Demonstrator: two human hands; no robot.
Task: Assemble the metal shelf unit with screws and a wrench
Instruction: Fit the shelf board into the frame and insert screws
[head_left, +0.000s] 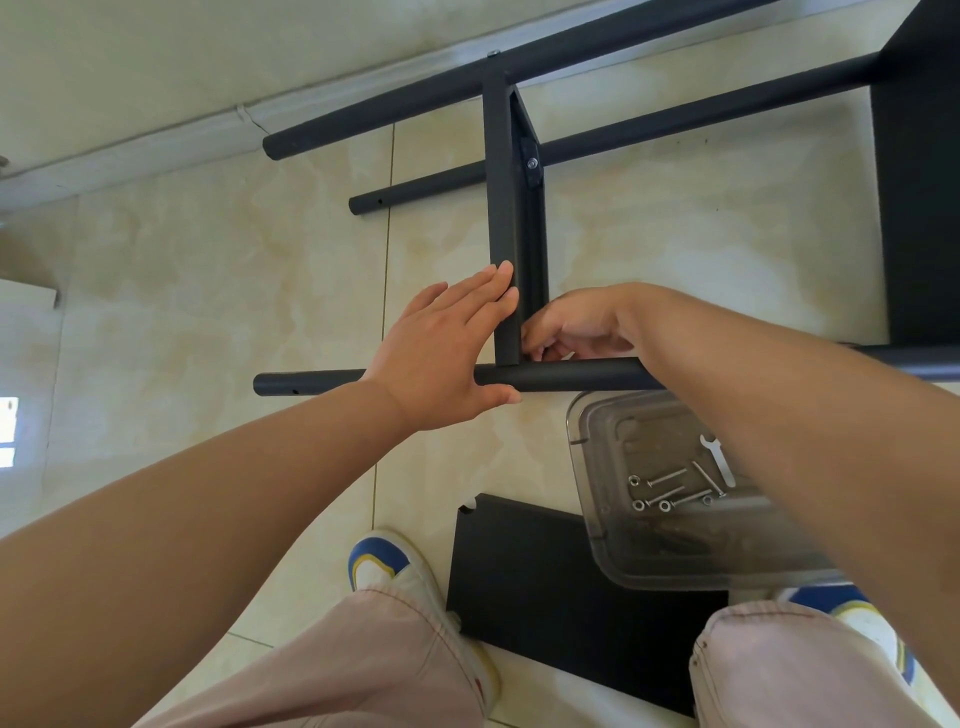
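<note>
My left hand (441, 353) lies flat and spread, fingers straight against the side of the black shelf panel (504, 218), thumb laid along the near pole (571, 375) — a wide, bracing grip that pushes rather than holds. My right hand (576, 327) is curled tight at the inner corner where that panel meets the pole. Its fingertips are bunched there as if pinching a small fastener, but what sits between them is hidden, so I cannot tell.

The frame lies on its side on the tiled floor (208, 270), three poles running across. The panel's far end is already fixed to the upper pole (415, 101), and a bolt (531, 164) shows on a bracket by the middle pole (675, 122).

I judge the steel stiff and fairly heavy, its painted round tubes smooth and likely to roll or slip. So it is best steadied at the joint, palm on the flat panel — not on the tube alone.

Just below the near pole, a clear plastic tray (613, 551) holds loose screws (670, 488) and a small flat wrench (719, 457). These are tiny, light and easy to drop. Another black panel (519, 587) lies under the tray, between my shoes (384, 566).
</note>
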